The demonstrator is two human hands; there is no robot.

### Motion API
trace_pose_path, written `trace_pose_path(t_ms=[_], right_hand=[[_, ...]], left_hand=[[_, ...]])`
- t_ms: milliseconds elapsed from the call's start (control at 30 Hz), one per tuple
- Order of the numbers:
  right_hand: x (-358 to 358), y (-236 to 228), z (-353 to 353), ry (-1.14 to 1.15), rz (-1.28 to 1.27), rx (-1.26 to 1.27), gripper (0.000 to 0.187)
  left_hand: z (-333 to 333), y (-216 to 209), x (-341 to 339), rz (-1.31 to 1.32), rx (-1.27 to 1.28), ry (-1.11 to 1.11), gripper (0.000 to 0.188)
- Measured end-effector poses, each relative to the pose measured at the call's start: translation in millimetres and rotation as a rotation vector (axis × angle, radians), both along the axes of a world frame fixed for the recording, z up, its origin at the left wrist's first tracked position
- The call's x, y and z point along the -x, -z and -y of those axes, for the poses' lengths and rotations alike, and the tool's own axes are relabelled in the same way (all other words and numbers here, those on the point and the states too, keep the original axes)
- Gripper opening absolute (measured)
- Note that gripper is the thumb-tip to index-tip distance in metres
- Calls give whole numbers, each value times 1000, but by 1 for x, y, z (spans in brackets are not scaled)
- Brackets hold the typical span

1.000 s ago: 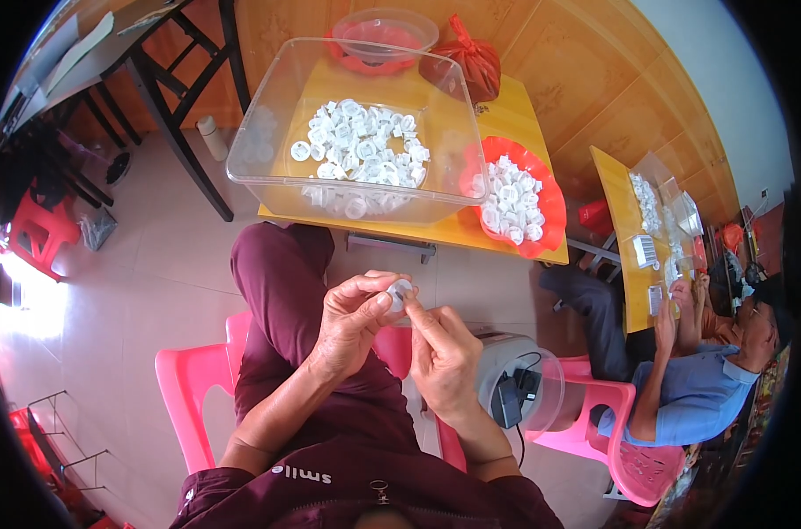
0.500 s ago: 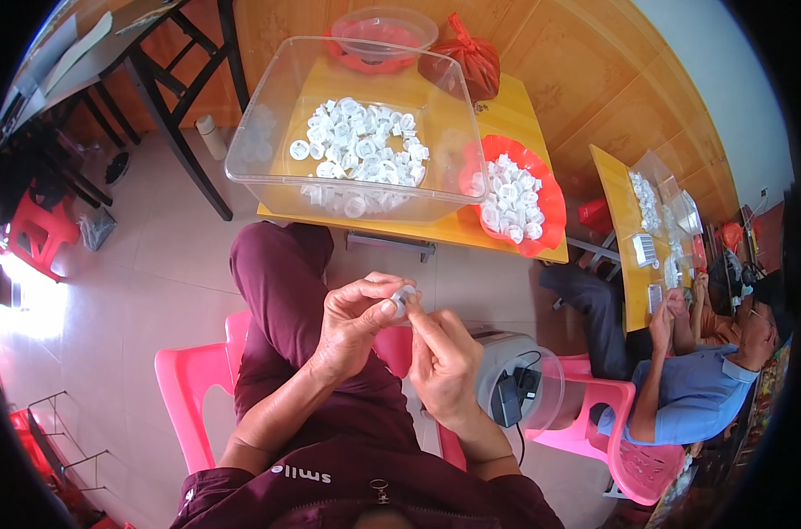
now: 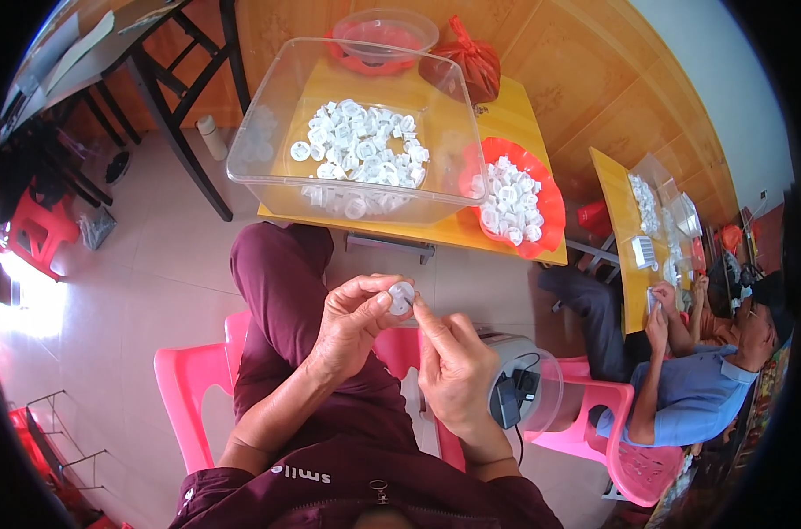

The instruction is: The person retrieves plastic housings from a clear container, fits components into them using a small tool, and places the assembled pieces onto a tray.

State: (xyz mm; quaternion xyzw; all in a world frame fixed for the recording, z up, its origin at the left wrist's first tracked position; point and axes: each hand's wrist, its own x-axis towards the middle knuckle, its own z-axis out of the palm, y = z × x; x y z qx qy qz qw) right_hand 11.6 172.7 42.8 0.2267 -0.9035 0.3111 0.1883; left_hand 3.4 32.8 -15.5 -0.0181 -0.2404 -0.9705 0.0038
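My left hand is closed, pinching a small round white plastic part between thumb and fingertips above my lap. The part's round flat face shows, with a small dark mark in it. My right hand has its index fingertip against the part's right edge, the other fingers curled in. Beyond my hands, a large clear plastic bin on the yellow table holds many similar white parts. More white parts fill a red scalloped bowl to the bin's right.
A red plastic bag and a clear basin sit at the table's back. To my right stands a round container with a black power adapter on top. Further right, a person in a blue shirt works at another yellow table.
The white part has turned so its round face shows more. My right hand has shifted slightly right and down. The person at right has moved their hands a little.
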Motion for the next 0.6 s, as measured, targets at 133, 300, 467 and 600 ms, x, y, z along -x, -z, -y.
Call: trace_pose_path(t_ms=[133, 300, 467, 600], right_hand=[[3, 5, 2, -19, -17, 48, 45], [5, 9, 3, -24, -28, 53, 44], [5, 9, 5, -19, -32, 58, 44], [3, 5, 6, -22, 12, 60, 39]], left_hand=[[-2, -1, 0, 10, -23, 20, 17], [-2, -1, 0, 17, -36, 26, 17], [-2, 0, 0, 25, -38, 24, 16], [-2, 1, 0, 15, -48, 16, 16]])
